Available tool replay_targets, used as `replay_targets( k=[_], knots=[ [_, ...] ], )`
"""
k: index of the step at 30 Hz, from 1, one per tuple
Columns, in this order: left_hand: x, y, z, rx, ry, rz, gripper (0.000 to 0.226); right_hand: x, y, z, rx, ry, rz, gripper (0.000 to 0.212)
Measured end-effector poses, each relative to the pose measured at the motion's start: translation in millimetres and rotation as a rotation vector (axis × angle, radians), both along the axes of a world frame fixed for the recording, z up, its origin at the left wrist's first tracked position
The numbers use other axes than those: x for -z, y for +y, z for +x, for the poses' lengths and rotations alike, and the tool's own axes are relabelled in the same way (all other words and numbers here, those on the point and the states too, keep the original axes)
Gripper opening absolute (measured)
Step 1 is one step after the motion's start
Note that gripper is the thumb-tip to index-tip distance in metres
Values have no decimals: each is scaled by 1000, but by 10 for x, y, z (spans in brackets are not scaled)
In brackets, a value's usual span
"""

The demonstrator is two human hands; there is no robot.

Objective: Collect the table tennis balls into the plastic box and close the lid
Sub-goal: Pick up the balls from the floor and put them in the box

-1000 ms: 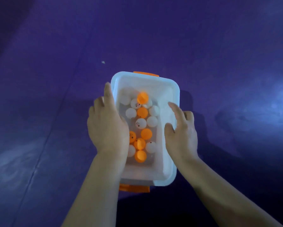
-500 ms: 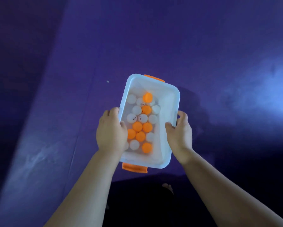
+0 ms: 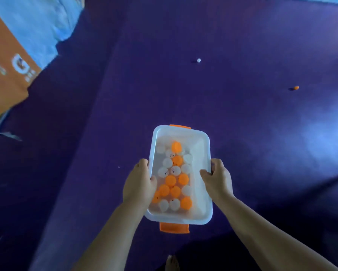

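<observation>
I hold a clear plastic box with orange latches above the purple floor. It has no lid on it, and several white and orange table tennis balls lie inside. My left hand grips its left rim, with the thumb inside the box. My right hand grips the right rim. A loose white ball lies on the floor far ahead. A loose orange ball lies further to the right. No lid is in view.
An orange and blue barrier board stands at the upper left. Purple floor spreads all around. A bare foot shows at the bottom edge, under the box.
Both hands shifted from resting on the box to gripping its rims, and the box rose off the floor. The view swung up and now takes in two loose balls and the barrier board.
</observation>
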State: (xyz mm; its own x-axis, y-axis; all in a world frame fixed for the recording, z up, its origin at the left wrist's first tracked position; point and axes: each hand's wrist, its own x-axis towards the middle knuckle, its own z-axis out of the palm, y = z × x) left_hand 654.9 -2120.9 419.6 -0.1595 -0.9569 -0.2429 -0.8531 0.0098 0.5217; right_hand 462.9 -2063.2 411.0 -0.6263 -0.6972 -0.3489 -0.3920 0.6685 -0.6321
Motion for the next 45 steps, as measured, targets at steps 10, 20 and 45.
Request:
replay_targets(
  k=[10, 20, 45],
  knots=[
    [-1057, -236, -597, 56, 61, -50, 14, -1220, -219, -708, 6, 3, -163, 18],
    [-1241, -1603, -986, 151, 50, -44, 10, -1213, -1366, -1107, 148, -36, -146, 18],
    [-1440, -5537, -4757, 312, 84, 21, 13, -1406, -4854, -4625, 373, -107, -206, 20]
  ],
)
